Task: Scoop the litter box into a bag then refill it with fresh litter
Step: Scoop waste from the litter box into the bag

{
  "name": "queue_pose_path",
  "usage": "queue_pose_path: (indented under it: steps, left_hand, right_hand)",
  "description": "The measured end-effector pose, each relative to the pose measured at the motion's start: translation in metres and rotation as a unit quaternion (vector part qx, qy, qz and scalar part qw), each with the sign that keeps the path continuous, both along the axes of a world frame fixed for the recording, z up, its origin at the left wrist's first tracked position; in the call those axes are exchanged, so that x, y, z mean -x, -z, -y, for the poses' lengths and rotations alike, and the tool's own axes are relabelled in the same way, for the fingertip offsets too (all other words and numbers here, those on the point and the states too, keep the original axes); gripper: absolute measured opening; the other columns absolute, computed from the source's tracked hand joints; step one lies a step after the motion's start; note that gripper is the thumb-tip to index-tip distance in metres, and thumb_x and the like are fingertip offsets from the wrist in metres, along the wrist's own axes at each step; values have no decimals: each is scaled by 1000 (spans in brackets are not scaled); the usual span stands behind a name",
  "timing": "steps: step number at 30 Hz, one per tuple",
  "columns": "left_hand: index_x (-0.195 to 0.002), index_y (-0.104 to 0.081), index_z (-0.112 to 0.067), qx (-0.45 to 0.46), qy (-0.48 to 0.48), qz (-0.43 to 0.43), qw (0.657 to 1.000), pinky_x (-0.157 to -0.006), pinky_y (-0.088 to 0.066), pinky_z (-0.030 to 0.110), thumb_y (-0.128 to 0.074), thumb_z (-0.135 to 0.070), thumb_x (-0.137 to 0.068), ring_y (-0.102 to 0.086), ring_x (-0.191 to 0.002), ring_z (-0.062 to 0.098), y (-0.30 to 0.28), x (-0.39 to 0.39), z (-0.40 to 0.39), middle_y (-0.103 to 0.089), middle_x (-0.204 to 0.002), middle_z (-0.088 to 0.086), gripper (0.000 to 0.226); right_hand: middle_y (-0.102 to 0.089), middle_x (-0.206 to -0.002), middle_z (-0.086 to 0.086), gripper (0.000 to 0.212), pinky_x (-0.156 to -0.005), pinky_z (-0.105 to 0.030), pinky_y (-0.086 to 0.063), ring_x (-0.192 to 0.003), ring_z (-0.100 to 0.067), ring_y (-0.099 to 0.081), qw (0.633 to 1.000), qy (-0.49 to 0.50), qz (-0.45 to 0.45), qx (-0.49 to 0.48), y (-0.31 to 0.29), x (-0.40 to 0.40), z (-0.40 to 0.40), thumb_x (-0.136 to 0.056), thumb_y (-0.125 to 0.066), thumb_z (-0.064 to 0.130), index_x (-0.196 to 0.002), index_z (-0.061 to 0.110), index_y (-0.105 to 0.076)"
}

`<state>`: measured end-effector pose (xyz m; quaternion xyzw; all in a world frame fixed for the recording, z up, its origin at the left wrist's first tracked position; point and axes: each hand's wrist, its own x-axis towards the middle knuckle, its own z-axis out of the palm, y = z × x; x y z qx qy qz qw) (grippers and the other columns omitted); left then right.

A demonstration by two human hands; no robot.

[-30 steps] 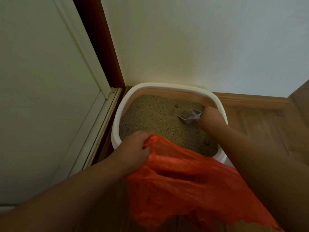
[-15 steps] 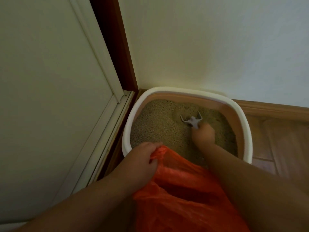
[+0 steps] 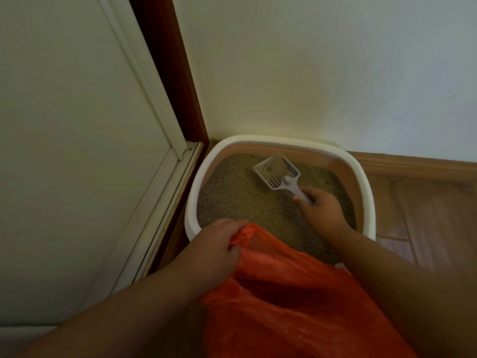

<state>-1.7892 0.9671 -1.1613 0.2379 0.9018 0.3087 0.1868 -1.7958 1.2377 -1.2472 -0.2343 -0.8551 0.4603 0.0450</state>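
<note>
Head view: right hand (image 3: 321, 209) fingers now grip the scoop (image 3: 277, 173) lifted litter-filled over the litter box (image 3: 367, 200), no longer buried, while left hand (image 3: 215, 248) still pinches the orange bag (image 3: 296, 306).

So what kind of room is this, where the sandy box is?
Probably a corner inside a home, where a cat's things are kept: a litter box sits against a plain wall, next to a door, on a wooden floor.

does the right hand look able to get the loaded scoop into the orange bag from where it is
Probably yes. The right hand grips the scoop over the litter, and the left hand holds the orange bag open at the box's near edge, with nothing between.
</note>
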Motion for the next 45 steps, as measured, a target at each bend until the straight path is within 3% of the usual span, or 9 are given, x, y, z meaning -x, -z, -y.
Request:
queue_pose_path:
  steps: [6, 12, 16, 21, 24, 28, 34, 39, 45]
  left_hand:
    - [-150, -49, -28, 11, 29, -3, 1000, -101, -36, 8, -59, -15, -99, -50, -124, 0, -2, -11, -8, -52, -139, -10, 54]
    - [-152, -45, -32, 42, 48, 17, 998, -104, -40, 18, -60, -20, -99, -50, -126, 5, -8, -14, -8, -49, -143, -7, 57]
    - [-133, -57, -49, 17, 57, 38, 998, -92, -52, 21, -65, -16, -96, -58, -117, 8, -17, -17, -6, -51, -132, -12, 50]
    - [-115, -72, -38, 53, 78, 1, 996, -96, -51, 27, -63, -9, -93, -59, -113, 8, -21, -18, -4, -58, -127, -11, 38]
    - [-134, -64, -29, 89, 81, -1, 993, -96, -46, 21, -65, -12, -93, -55, -121, 11, -24, -16, -4, -54, -136, -5, 44]
    - [-159, -31, -26, 156, 120, 35, 980, -111, -34, 28, -81, -38, -84, -29, -148, 16, -30, -19, -3, -19, -165, -5, 91]
    - [-164, -2, -30, 179, 125, 79, 973, -117, -29, 34, -89, -46, -72, -12, -155, 19, -37, -24, -5, 9, -169, -14, 127]
    - [-163, 3, -32, 172, 114, 80, 975, -117, -30, 37, -92, -42, -69, -13, -154, 20, -36, -23, -7, 12, -168, -15, 134]
    - [-163, 4, -33, 173, 125, 82, 973, -117, -29, 34, -93, -43, -67, -11, -155, 18, -30, -19, -9, 13, -168, -17, 137]
  right_hand:
    - [-68, -84, 6, 36, -56, -21, -42, -65, -8, -60, 999, -44, -2, -14, -23, -41, -12, -97, -64, 30, -133, 22, -64]
    - [-69, -91, 6, 31, -64, -24, -51, -78, -9, -65, 995, -87, 23, -53, -49, -71, -25, -97, -65, 30, -127, 21, -67]
    - [-72, -98, 1, 28, -83, -46, -60, -88, -18, -69, 995, -93, 38, 5, -60, -86, -37, -93, -69, 28, -121, 23, -70]
    - [-74, -99, 1, 27, -88, -42, -60, -93, -16, -72, 995, -82, 14, 59, -78, -102, -51, -88, -76, 22, -115, 22, -74]
    - [-76, -101, 1, 30, -86, -35, -60, -95, -14, -73, 990, -97, 6, 100, -89, -108, -59, -82, -81, 23, -111, 21, -75]
    - [-77, -101, 0, 29, -75, -20, -58, -94, -12, -73, 984, -137, 0, 113, -107, -115, -65, -79, -83, 16, -107, 17, -76]
    - [-76, -97, 5, 28, -84, -32, -60, -91, -11, -73, 980, -195, 28, 43, -121, -119, -68, -77, -85, 21, -104, 24, -77]
    - [-74, -93, 15, 26, -72, -18, -54, -85, -1, -69, 962, -262, 56, -53, -132, -121, -66, -78, -85, 28, -101, 33, -75]
    - [-70, -94, 15, 24, -71, -26, -54, -83, -2, -64, 896, -371, 46, -241, -147, -122, -58, -86, -77, 32, -110, 31, -73]
